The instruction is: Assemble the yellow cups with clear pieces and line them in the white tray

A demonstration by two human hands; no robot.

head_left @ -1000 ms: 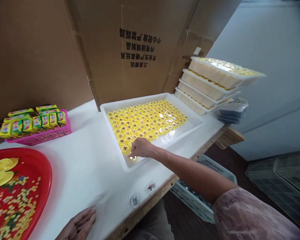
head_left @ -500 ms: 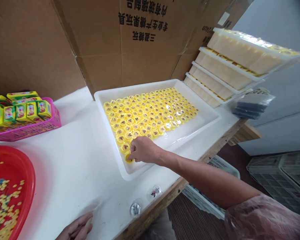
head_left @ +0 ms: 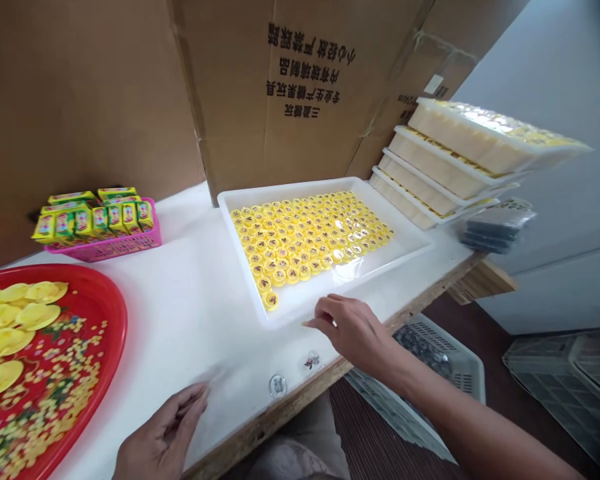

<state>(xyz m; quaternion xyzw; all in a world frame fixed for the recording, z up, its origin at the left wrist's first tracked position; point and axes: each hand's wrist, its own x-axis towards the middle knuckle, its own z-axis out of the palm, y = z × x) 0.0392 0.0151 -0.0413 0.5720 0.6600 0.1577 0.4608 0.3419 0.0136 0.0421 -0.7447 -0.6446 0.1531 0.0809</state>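
In the head view, my right hand [head_left: 355, 331] hovers over the near edge of a white tray [head_left: 300, 319]. Its thumb and forefinger curl together, with nothing visible between them. Rows of small round yellow cups [head_left: 300, 233] with printed pictures on top fill much of the tray; one yellow cup [head_left: 270, 301] sits at the near left end. My left hand [head_left: 163, 433] is closed low over the table, a blurred, see-through shape at its fingertips that I cannot make out. Between the hands lie a clear round piece [head_left: 277, 386] and another clear piece with a dark print [head_left: 311, 361].
A red basin [head_left: 123, 313] with yellow pieces and small bits stands left, near a pink basket [head_left: 105, 249] of small boxes. Stacked filled trays [head_left: 460, 143] rise at back right beside dark packets [head_left: 497, 225]. Cardboard [head_left: 310, 153] stands behind; a crate [head_left: 473, 373] is below the table edge.
My right hand has left the yellow cup at the tray's near left corner and moved right and back over the near rim. The view has shifted, showing more of the red basin.
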